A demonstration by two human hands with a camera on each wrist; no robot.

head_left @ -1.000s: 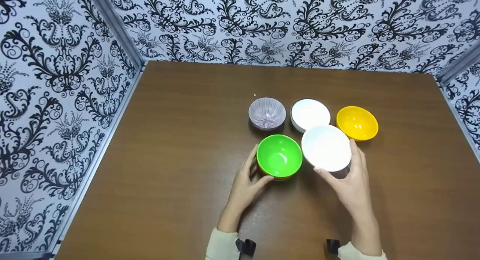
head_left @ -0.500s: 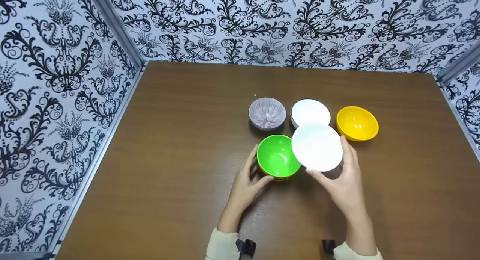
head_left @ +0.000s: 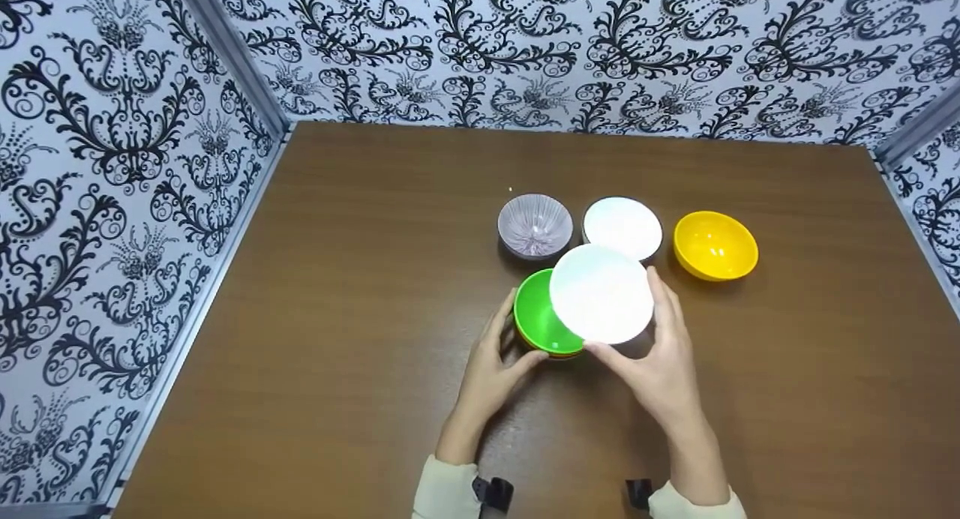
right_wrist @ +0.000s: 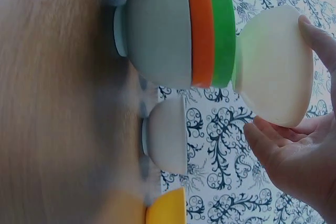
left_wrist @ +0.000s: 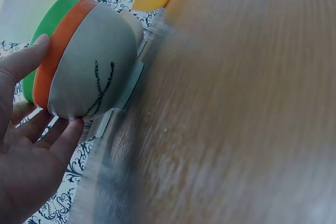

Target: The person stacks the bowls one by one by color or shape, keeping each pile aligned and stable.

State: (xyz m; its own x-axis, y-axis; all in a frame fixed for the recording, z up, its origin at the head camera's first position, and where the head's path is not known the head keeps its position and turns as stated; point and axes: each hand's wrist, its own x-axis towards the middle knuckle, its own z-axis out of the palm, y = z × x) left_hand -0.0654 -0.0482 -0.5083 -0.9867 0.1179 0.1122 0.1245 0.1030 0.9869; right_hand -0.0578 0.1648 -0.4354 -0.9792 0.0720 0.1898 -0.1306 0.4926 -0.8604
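Note:
My left hand (head_left: 487, 373) grips the side of a stack of bowls standing on the table. On top of that stack is a green bowl (head_left: 536, 320), nested in an orange bowl (left_wrist: 60, 51). Under both, in the left wrist view, is a pale bowl (left_wrist: 97, 61) with dark marks on its side. My right hand (head_left: 660, 365) holds a white bowl (head_left: 601, 294) by its rim, thumb near and fingers on the right. This bowl hangs tilted above the green one and hides its right part; the right wrist view shows its base close to the green rim.
Behind the stack stand a greyish-purple ribbed bowl (head_left: 534, 226), another white bowl (head_left: 622, 225) and a yellow bowl (head_left: 715, 246), in a row. The brown table (head_left: 337, 301) is bordered by patterned panels (head_left: 525, 54) at the back and sides.
My right hand has carried the white bowl leftwards, from beside the green bowl to over its right part. The left hand and the stack have stayed in place.

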